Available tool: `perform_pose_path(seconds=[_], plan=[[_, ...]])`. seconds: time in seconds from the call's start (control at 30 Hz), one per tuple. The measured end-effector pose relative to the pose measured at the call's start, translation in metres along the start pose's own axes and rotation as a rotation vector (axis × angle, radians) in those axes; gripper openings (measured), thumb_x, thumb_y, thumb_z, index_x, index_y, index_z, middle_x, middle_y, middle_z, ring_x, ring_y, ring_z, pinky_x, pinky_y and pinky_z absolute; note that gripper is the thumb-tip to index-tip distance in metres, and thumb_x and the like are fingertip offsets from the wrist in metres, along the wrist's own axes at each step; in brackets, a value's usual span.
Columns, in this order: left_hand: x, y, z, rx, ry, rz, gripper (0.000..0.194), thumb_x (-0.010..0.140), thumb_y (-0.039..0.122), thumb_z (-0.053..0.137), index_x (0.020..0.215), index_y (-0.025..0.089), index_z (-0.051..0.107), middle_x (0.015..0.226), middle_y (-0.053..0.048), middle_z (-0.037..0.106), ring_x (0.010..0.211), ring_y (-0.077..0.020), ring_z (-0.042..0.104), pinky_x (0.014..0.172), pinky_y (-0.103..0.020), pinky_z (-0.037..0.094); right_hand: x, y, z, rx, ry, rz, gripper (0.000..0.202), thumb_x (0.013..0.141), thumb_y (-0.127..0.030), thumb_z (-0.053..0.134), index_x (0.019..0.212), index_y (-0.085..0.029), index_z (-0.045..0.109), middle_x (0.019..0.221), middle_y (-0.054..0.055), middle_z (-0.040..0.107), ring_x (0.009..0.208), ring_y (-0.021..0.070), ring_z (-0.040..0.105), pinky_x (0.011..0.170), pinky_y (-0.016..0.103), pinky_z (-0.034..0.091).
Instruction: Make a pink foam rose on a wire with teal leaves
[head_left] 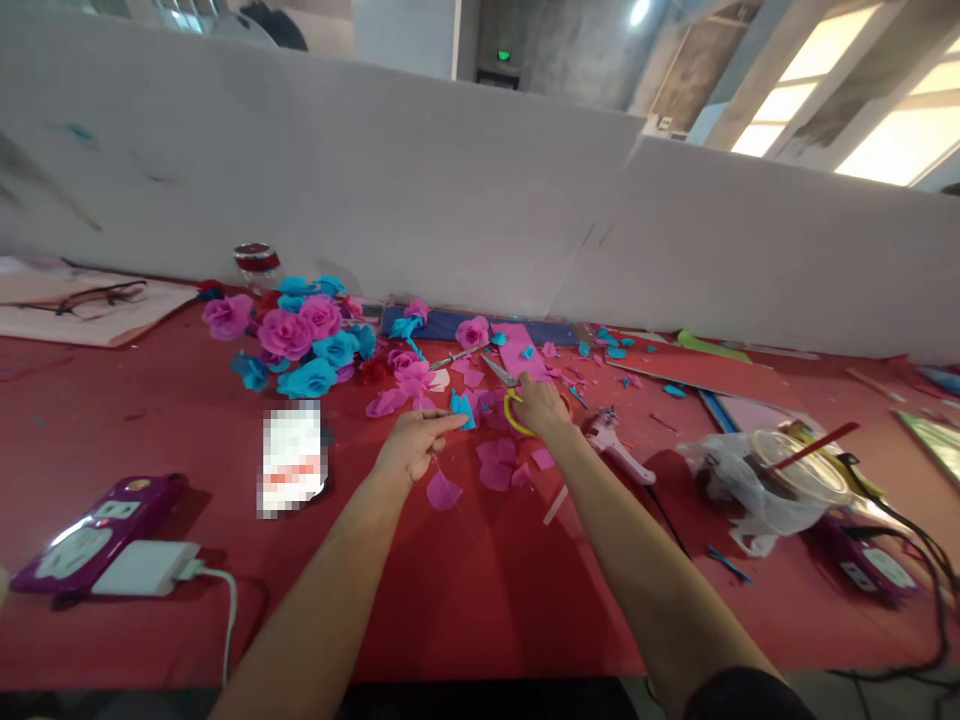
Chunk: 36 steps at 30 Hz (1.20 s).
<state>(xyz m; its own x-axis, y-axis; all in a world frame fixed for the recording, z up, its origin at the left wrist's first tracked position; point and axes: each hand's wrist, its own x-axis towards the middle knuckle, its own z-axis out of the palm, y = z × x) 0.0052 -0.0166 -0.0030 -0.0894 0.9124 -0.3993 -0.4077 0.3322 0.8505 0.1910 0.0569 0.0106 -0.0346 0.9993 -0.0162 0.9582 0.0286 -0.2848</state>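
Note:
My left hand (414,440) pinches a small blue paper piece (463,410) between thumb and fingertips, over the red table. Below its fingers, a pink paper petal (444,491) hangs or lies; which one I cannot tell. My right hand (541,408) is closed around the yellow-handled scissors (513,408), whose blades point up and to the left. Pink petals (496,465) lie between and below the hands. Beyond them is a pink paper strip (517,350). Pink and blue paper flowers (300,335) are bunched at the left.
A pink glue gun (619,450) lies right of my right hand. Farther right stands a cup in a plastic bag (780,480), beside cables. On the left are a purple power strip (97,535) with a white charger (146,568), and glasses (97,297) on paper. A partition (337,170) borders the table (480,610).

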Motion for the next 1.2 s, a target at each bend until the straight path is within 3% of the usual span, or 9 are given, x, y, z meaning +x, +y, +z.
perform_pose_path(seconds=[0.1,0.17,0.23,0.33,0.43,0.57,0.77,0.93,1.2], plan=[[-0.001,0.000,0.002,0.023,0.019,-0.018,0.034,0.039,0.017,0.088,0.060,0.010,0.063,0.058,-0.001,0.061,0.039,0.0003,0.036,0.038,-0.017,0.018,-0.015,-0.001,-0.003,0.051,0.042,-0.014,0.028,0.086,-0.020,0.055,0.111,-0.012,0.062,0.119,0.024,0.061,0.116,0.0347,0.055,0.091,0.043,0.042],[0.000,0.000,0.002,0.044,0.011,-0.024,0.033,0.039,0.017,0.088,0.060,0.010,0.063,0.054,0.001,0.059,0.037,0.0002,0.034,0.038,-0.018,0.017,-0.029,-0.009,-0.001,0.224,0.038,-0.062,0.028,0.089,-0.026,0.053,0.114,-0.016,0.062,0.119,0.018,0.062,0.115,0.0290,0.055,0.093,0.040,0.042],[0.000,-0.001,0.002,0.077,-0.002,-0.020,0.034,0.039,0.019,0.088,0.060,0.010,0.063,0.050,0.003,0.056,0.035,0.0002,0.031,0.037,-0.019,0.014,-0.042,-0.019,0.007,0.646,-0.074,-0.133,0.030,0.087,-0.034,0.056,0.113,-0.019,0.061,0.104,0.009,0.068,0.099,0.0204,0.062,0.086,0.032,0.046],[0.000,-0.002,0.001,0.117,-0.020,-0.013,0.035,0.037,0.021,0.089,0.059,0.011,0.064,0.049,0.002,0.056,0.035,0.0000,0.031,0.037,-0.019,0.014,-0.056,-0.032,0.024,1.161,-0.266,-0.094,0.031,0.072,-0.046,0.070,0.085,-0.018,0.065,0.074,0.000,0.065,0.069,0.0134,0.060,0.067,0.026,0.048],[-0.001,-0.001,-0.001,0.156,-0.057,-0.032,0.037,0.035,0.020,0.090,0.061,0.011,0.065,0.052,0.001,0.059,0.037,0.0000,0.032,0.037,-0.018,0.016,-0.060,-0.032,0.032,1.425,-0.289,0.009,0.039,0.059,-0.052,0.077,0.068,-0.018,0.061,0.064,-0.003,0.059,0.058,0.0089,0.052,0.059,0.023,0.043],[-0.001,0.003,-0.007,0.170,-0.107,-0.059,0.035,0.038,0.019,0.090,0.063,0.010,0.068,0.060,-0.003,0.064,0.039,0.0002,0.033,0.037,-0.018,0.018,-0.059,-0.020,0.031,1.531,-0.257,0.103,0.042,0.053,-0.052,0.081,0.068,-0.018,0.061,0.061,-0.005,0.056,0.055,0.0070,0.049,0.056,0.022,0.041],[0.002,0.004,-0.010,0.215,-0.083,-0.075,0.027,0.041,0.015,0.087,0.057,0.011,0.065,0.053,0.000,0.058,0.039,-0.0004,0.034,0.037,-0.018,0.018,-0.060,-0.015,0.032,1.620,-0.316,0.184,0.046,0.039,-0.039,0.089,0.071,-0.017,0.064,0.065,-0.005,0.059,0.058,0.0070,0.053,0.060,0.023,0.044],[0.004,0.001,-0.009,0.270,-0.076,-0.070,0.022,0.047,0.014,0.084,0.053,0.012,0.063,0.047,0.002,0.051,0.039,-0.0016,0.033,0.038,-0.020,0.016,-0.063,-0.018,0.031,1.612,-0.337,0.136,0.040,0.045,-0.040,0.087,0.066,-0.017,0.062,0.060,-0.006,0.055,0.055,0.0059,0.049,0.056,0.022,0.041],[0.005,-0.002,-0.012,0.349,-0.063,-0.066,0.032,0.044,0.024,0.088,0.057,0.013,0.062,0.056,0.000,0.056,0.041,-0.0020,0.035,0.041,-0.021,0.017,-0.064,-0.020,0.032,1.568,-0.348,0.129,0.040,0.049,-0.046,0.084,0.066,-0.017,0.062,0.057,-0.005,0.056,0.052,0.0064,0.048,0.050,0.021,0.034]])
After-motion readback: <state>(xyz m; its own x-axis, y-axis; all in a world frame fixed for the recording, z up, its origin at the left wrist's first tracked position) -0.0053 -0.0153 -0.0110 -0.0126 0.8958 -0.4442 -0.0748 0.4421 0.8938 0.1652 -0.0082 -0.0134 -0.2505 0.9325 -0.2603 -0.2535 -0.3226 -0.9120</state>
